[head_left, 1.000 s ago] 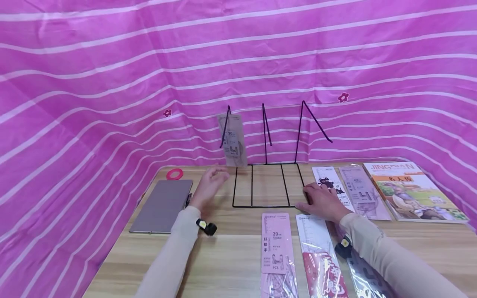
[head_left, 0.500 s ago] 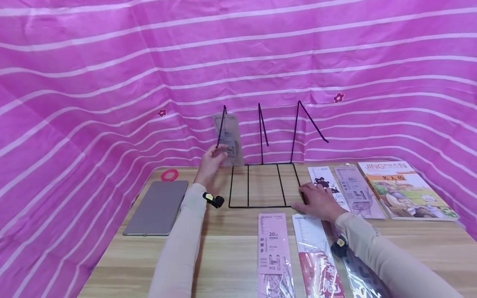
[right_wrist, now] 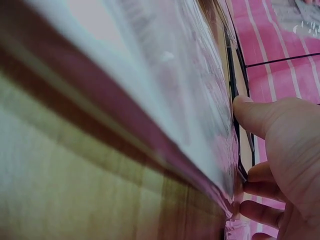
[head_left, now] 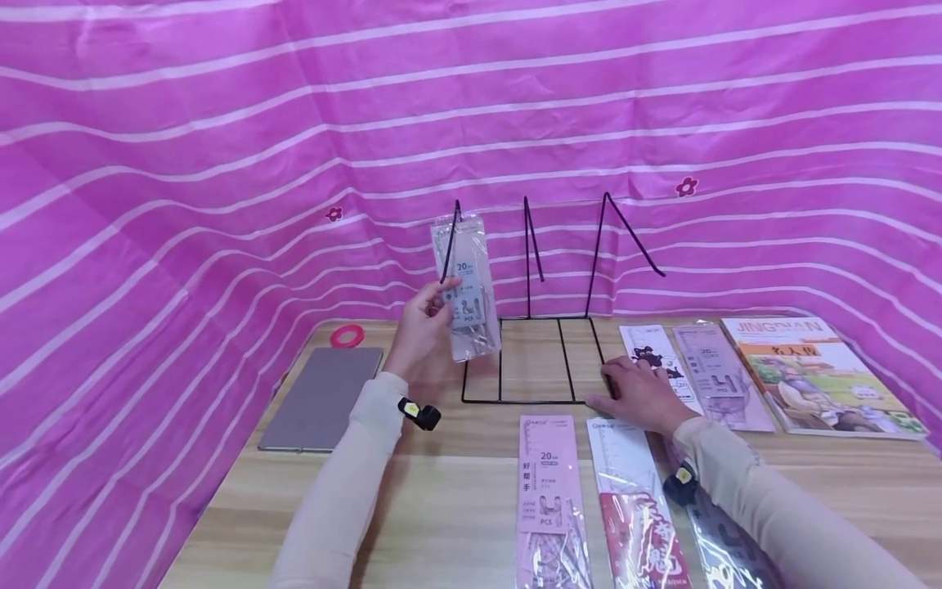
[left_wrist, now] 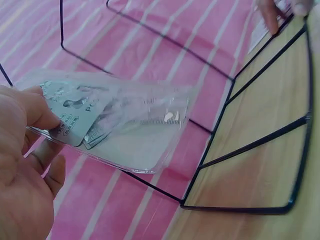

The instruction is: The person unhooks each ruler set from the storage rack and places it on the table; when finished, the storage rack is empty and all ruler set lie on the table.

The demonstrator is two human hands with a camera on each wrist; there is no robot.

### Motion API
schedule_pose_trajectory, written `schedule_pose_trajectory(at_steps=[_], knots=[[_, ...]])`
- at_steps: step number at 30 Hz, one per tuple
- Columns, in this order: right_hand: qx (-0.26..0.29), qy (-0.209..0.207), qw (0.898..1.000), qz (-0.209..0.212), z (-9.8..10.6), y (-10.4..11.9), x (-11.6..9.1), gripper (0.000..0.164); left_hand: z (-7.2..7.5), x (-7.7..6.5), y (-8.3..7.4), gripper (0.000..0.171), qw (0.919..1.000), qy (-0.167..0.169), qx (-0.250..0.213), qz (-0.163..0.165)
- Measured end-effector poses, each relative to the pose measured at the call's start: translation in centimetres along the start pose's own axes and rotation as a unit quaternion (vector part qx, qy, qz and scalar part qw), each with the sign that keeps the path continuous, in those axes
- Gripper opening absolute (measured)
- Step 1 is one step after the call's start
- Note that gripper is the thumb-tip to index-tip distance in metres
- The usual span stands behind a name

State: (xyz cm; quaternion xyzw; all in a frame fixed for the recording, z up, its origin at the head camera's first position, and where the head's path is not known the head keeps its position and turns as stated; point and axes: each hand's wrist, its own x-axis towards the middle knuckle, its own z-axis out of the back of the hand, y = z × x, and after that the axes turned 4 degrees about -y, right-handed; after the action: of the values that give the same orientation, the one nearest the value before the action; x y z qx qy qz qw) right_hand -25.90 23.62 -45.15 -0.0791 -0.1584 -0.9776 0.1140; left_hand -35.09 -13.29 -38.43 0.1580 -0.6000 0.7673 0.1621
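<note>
A black wire display rack (head_left: 531, 402) stands on the table, with three hooks rising at its back. On the leftmost hook hangs a clear-wrapped ruler set (head_left: 471, 307), tilted toward me, its card marked 20. My left hand (head_left: 419, 327) pinches the pack's left edge near the hook's tip; in the left wrist view, the thumb lies on the grey card (left_wrist: 80, 112). My right hand (head_left: 643, 397) holds the front right corner of the rack's base, thumb at the front wire and fingers at the side wire. The middle and right hooks carry nothing.
In front lie a pink ruler set (head_left: 548, 483), a white-and-red ruler pack (head_left: 640, 523) and a dark pack (head_left: 724, 540) partly under my right arm. At right are a cat-print pack (head_left: 655, 352), a purple ruler set (head_left: 717, 368) and a magazine (head_left: 817, 376). Left: grey notebook (head_left: 324, 401), red ring (head_left: 347, 335).
My left hand has moved up and right to the hanging ruler set and taken its edge. The pack's lower end has swung forward. The right hand stays on the rack.
</note>
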Motion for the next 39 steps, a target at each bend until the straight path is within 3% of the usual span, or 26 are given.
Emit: schedule_pose_trajectory(at_steps=[10, 21, 25, 32, 39], knots=[[0.006, 0.006, 1.000, -0.001, 0.2, -0.1, 0.0, 0.075, 1.8, -5.5, -2.7, 0.053, 0.9973, 0.054, 0.013, 0.048], [0.005, 0.002, 1.000, -0.001, 0.0, -0.3, 0.0, 0.076, 2.6, -12.2, -5.3, 0.052, 0.9955, 0.088, -0.009, 0.034], [0.005, 0.004, 1.000, 0.002, 0.0, -0.2, 0.0, 0.076, 3.1, -14.4, -6.1, 0.051, 0.9928, 0.109, -0.025, 0.044], [0.011, -0.002, 1.000, 0.003, 0.3, -0.5, 0.1, 0.075, 3.2, -17.5, -5.9, 0.044, 0.9824, 0.159, -0.039, 0.091], [0.016, 0.005, 1.000, -0.001, 0.3, -0.2, 0.1, 0.076, 2.5, -19.4, -4.7, 0.038, 0.9679, 0.199, -0.026, 0.152]])
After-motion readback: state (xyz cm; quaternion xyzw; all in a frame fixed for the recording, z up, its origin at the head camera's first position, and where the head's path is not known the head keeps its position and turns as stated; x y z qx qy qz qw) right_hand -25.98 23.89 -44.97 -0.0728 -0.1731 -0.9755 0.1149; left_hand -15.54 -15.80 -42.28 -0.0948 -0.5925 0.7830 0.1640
